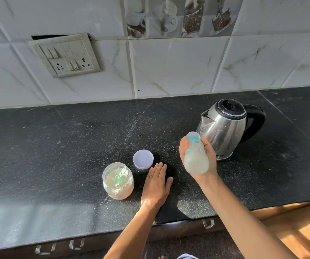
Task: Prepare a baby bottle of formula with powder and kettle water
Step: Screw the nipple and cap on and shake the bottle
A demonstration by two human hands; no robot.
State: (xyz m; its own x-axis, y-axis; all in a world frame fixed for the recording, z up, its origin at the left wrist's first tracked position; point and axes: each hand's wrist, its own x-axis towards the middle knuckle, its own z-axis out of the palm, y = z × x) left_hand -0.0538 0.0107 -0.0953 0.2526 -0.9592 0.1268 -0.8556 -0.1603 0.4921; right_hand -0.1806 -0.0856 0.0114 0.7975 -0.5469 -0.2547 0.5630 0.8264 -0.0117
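My right hand (197, 156) is clamped around the baby bottle (195, 156), lifted off the black counter (57, 146) just before the kettle (225, 128), long axis tilted, cap end away from me, milky mix inside. My left hand (157, 186) lies flat and spread, empty, between the open powder jar (117, 181) and bottle, near the front edge. White tiled wall behind.

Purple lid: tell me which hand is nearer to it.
Left. The left hand lies flat on the counter just beside the purple lid; the right hand holds the bottle farther right.
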